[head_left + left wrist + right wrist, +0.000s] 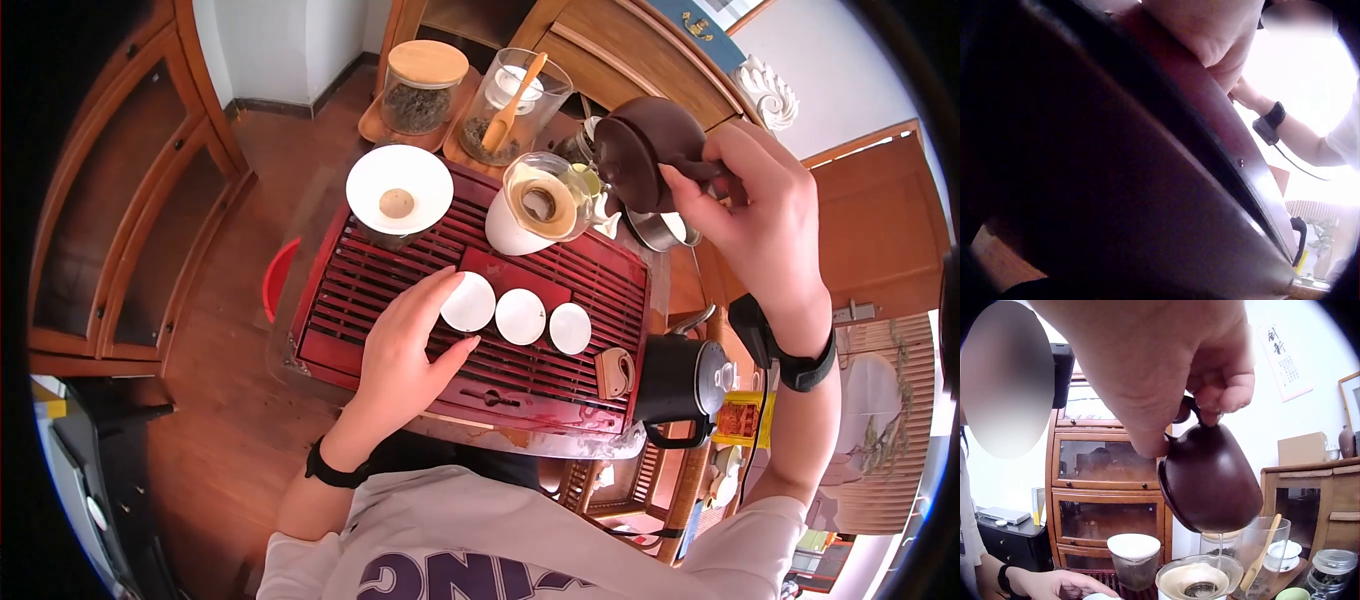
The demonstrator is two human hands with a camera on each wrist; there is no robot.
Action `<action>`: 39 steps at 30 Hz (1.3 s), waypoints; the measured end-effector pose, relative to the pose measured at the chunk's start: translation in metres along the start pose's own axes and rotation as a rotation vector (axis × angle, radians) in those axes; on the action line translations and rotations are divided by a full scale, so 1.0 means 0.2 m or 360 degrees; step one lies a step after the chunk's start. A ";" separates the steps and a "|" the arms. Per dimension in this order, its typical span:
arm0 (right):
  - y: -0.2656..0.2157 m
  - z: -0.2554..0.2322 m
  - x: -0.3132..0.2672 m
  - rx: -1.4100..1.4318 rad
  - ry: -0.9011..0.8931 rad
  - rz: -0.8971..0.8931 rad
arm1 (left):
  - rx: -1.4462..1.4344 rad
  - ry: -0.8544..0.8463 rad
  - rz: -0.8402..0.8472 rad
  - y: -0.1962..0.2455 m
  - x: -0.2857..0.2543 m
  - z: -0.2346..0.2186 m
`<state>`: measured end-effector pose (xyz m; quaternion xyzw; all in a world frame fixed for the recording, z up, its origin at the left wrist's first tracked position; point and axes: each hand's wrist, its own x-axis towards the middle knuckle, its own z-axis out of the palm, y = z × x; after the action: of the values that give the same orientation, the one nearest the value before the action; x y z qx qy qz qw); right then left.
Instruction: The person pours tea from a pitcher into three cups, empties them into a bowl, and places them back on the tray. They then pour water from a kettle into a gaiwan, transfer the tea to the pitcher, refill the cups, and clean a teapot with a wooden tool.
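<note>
My right hand (760, 195) grips a dark brown teapot (655, 140) by its handle, with the pot tilted high over the tray. From the teapot, a thin stream of liquid (1220, 544) falls in the right wrist view toward a round strainer (540, 203). That strainer sits in the mouth of a white vessel (510, 235). Around the leftmost of three small white cups (468, 303), my left hand (400, 345) rests with loosely extended fingers, fingertips right at the rim. The middle cup (520, 317) and right cup (570, 329) stand in line with it on the slatted red tea tray (340, 355).
A wide white bowl-like top (400, 185) stands at the tray's back left. Behind are a lidded tea jar (418, 105) and a glass jar (545, 75) with a wooden scoop (515, 105). A black kettle (670, 380) is at the right, beside a brown clip-like piece (612, 373).
</note>
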<state>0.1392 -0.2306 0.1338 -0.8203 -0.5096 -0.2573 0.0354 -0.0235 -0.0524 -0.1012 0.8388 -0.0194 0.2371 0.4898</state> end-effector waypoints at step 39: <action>0.06 0.07 0.04 0.0515 -0.0301 0.1023 | -0.0096 -0.0267 -0.0175 0.05 0.63 0.18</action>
<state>0.1568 -0.2255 0.1275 -0.9424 -0.2610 -0.0721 0.1964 0.0987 -0.0633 -0.0560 0.8403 -0.0212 0.1381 0.5238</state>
